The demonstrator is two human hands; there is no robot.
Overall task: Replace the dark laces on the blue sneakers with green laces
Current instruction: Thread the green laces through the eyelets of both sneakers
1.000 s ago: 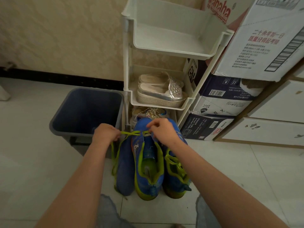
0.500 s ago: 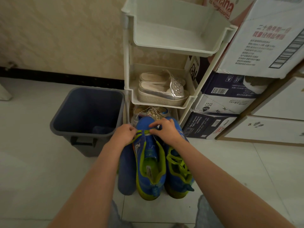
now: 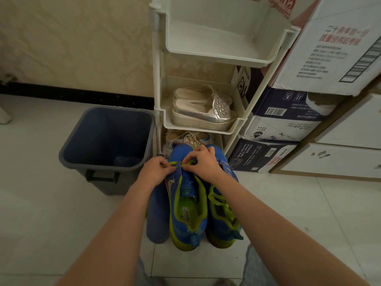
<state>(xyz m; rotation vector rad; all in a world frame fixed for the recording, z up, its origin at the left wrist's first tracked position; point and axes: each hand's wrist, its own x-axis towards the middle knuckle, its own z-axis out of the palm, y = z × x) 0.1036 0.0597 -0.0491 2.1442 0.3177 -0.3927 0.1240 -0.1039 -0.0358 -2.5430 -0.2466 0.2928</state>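
the open sneaker (image 3: 186,205) sits on the floor (image 3: 61,234) right under my hands, heel toward me and toe toward the white rack (image 3: 157,83), so its long axis runs straight away from me. the laced sneaker (image 3: 223,215) is against its right side. my left hand (image 3: 153,172) and right hand (image 3: 205,163) are about equally near, each with fingertips curled, pinching the thin green lace (image 3: 174,163) across the toe-end eyelets. the mesh upper looks soft and the tongue slack, so i judge the threading must work back toward me.

Dim, soft indoor light, brightest on the floor tiles (image 3: 41,223) and murky inside the bin (image 3: 107,131) — wide-angle bending at the edges, print on the top box (image 3: 329,48) blurred.
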